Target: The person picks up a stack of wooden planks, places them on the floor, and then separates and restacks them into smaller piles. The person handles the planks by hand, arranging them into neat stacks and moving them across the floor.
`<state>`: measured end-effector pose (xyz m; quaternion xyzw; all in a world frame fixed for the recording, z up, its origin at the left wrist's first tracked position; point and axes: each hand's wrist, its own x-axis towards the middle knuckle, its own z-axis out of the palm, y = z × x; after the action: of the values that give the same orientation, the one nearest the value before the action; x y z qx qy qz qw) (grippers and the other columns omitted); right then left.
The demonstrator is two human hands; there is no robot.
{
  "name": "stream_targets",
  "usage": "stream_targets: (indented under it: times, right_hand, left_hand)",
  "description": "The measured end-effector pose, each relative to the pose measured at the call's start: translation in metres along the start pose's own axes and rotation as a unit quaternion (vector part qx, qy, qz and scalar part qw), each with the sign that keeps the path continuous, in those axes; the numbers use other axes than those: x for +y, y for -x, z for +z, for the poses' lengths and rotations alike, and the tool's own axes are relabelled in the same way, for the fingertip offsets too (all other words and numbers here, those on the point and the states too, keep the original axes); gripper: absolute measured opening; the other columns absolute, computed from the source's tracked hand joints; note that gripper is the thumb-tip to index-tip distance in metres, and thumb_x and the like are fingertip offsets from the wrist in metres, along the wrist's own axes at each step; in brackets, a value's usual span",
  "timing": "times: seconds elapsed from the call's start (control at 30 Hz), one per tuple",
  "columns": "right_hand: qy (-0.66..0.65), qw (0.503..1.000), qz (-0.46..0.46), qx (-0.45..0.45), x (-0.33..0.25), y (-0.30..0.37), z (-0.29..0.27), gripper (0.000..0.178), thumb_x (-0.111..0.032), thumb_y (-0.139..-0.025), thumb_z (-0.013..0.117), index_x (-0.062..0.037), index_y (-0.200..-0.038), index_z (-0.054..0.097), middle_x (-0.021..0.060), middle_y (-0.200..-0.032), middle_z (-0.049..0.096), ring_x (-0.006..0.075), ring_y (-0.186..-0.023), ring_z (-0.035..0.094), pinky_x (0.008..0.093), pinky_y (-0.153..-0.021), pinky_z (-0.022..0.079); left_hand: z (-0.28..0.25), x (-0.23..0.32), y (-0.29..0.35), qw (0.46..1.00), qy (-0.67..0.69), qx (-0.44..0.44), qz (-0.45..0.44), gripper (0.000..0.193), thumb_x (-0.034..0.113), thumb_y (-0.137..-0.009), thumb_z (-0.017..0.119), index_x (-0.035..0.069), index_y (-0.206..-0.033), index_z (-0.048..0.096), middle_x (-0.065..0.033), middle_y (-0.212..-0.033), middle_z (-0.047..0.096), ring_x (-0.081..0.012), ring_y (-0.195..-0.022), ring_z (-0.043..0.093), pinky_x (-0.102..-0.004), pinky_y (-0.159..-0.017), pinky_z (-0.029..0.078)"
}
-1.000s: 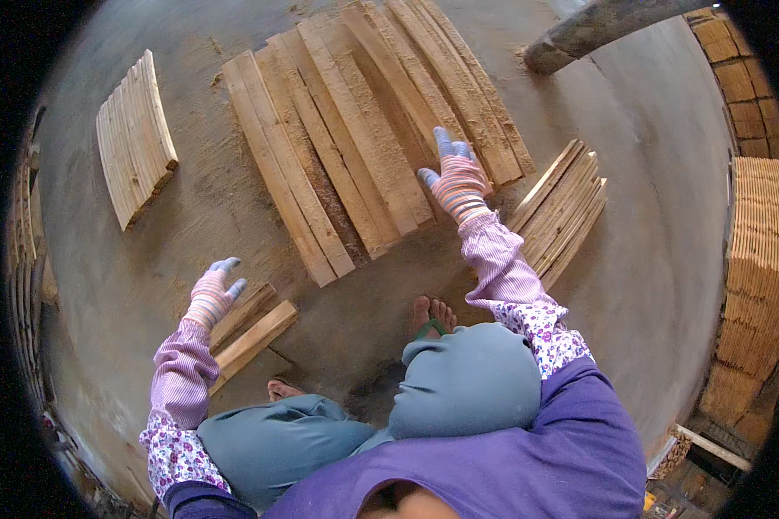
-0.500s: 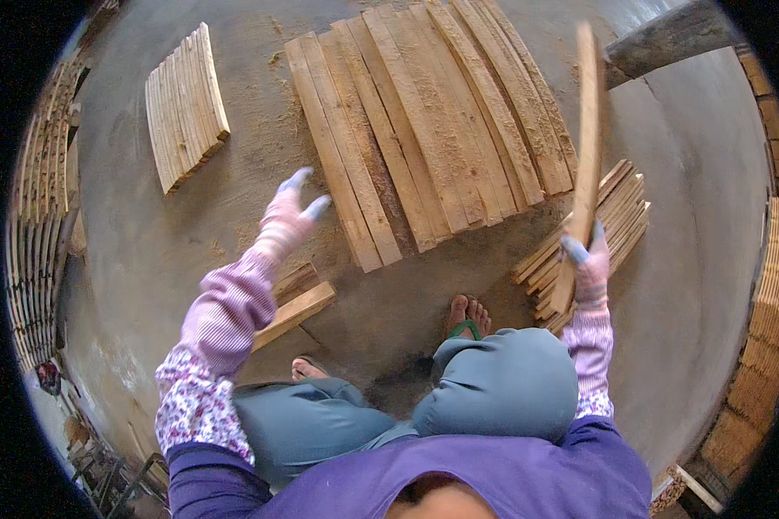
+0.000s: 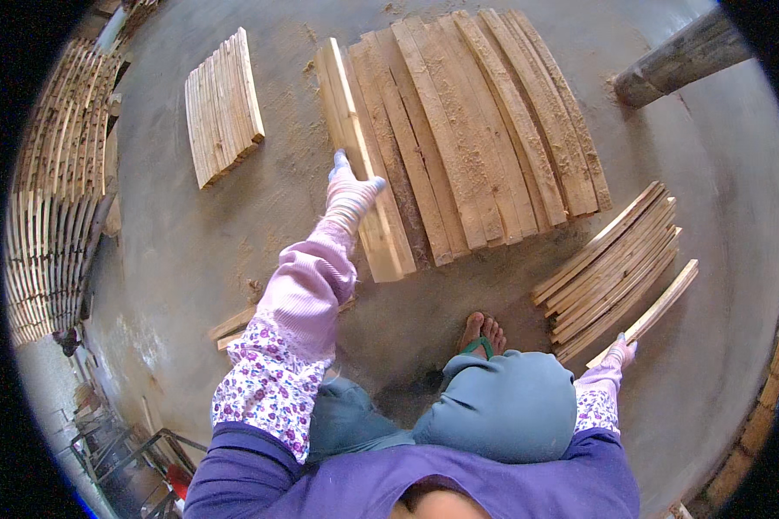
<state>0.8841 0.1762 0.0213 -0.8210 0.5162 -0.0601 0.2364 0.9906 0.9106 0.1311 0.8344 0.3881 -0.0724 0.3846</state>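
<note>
Grey round pillar (image 3: 685, 59) upper right; dark metal frame (image 3: 130, 457) lower left; sawdust-strewn floor (image 3: 251, 212).

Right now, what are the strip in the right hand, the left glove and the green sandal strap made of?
The strip in the right hand: wood, apparently unpainted, because it's pale tan like bare timber. The left glove: probably knitted fabric, matte, with soft stripes around the wrist. The green sandal strap: maybe rubber or plastic, but it's too small to be sure.
</note>
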Motion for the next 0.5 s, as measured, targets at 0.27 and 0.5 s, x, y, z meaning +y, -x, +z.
stream_targets:
  times: [0.27,0.5]
  right_hand:
    - [0.129,0.986,-0.103,-0.014,0.005,0.011,0.042,0.073,-0.051,-0.099,0.050,-0.0028,-0.151,0.035,0.0246,-0.148,0.046,0.0379,-0.132,0.050,0.0410,-0.111,0.039]
    - [0.155,0.949,-0.269,0.049,-0.106,0.070,0.030,0.075,-0.050,-0.091,0.062,-0.0081,-0.150,0.039,0.0252,-0.145,0.048,0.0402,-0.134,0.046,0.0453,-0.112,0.037]
  left_hand:
    - [-0.013,-0.108,-0.054,0.858,0.499,-0.053,-0.109,0.046,0.006,-0.068,0.067,0.004,-0.113,0.061,-0.0071,-0.081,0.061,-0.0235,-0.072,0.059,-0.0363,-0.071,0.050]
    - [-0.038,-0.107,-0.030,0.875,0.450,-0.098,-0.152,0.044,0.020,-0.076,0.079,0.001,-0.112,0.062,-0.0132,-0.094,0.070,-0.0310,-0.080,0.068,-0.0454,-0.076,0.057]
